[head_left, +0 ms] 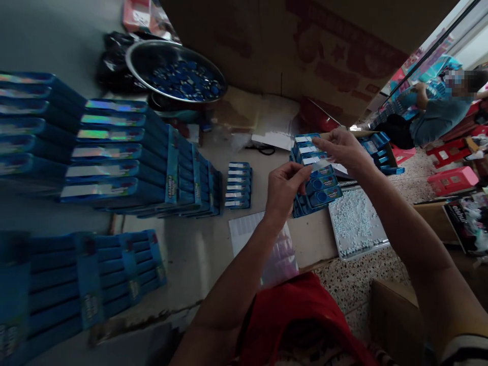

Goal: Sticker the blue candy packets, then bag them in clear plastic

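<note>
The left hand [282, 192] pinches a pale strip [322, 163] at its two o'clock between thumb and fingertips; the right hand [346, 148] curls just beyond, its grip unclear. Blue packs [323, 196] lie at the left hand's three o'clock, a glossy sheet [279, 256] at six.

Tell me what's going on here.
A person's left hand pinches a small pale strip above a group of blue boxes. The right hand is close beside the strip; whether it grips it too is hard to tell. A shiny sheet lies below the left hand, and a tray of small pale beads is to the right. Tall stacks of blue packs stand at the left. Another person sits farther back.
</note>
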`<act>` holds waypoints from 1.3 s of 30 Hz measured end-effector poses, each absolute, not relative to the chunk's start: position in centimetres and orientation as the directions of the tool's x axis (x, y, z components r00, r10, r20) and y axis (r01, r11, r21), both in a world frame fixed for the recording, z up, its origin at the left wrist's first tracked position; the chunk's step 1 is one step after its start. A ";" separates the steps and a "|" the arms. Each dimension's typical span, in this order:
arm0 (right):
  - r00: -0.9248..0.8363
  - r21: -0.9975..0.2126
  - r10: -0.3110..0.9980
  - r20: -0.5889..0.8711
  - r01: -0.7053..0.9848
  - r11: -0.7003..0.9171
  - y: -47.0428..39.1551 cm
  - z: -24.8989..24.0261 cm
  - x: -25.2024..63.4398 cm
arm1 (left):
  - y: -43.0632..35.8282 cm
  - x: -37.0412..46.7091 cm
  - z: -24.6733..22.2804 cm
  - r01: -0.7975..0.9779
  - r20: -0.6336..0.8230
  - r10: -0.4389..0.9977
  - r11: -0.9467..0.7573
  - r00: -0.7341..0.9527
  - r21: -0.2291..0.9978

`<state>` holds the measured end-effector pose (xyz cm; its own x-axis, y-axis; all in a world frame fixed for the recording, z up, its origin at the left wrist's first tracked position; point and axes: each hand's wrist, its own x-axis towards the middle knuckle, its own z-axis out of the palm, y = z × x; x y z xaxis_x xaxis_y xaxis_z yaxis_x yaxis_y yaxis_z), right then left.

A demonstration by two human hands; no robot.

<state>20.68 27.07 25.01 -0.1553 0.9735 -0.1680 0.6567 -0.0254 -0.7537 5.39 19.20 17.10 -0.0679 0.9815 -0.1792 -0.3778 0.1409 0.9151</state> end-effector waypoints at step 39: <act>-0.128 -0.781 0.935 -0.330 0.594 -0.194 28.5 18.7 25.4 | 23.2 4.0 8.7 -0.170 -0.427 0.894 0.446 0.135 0.879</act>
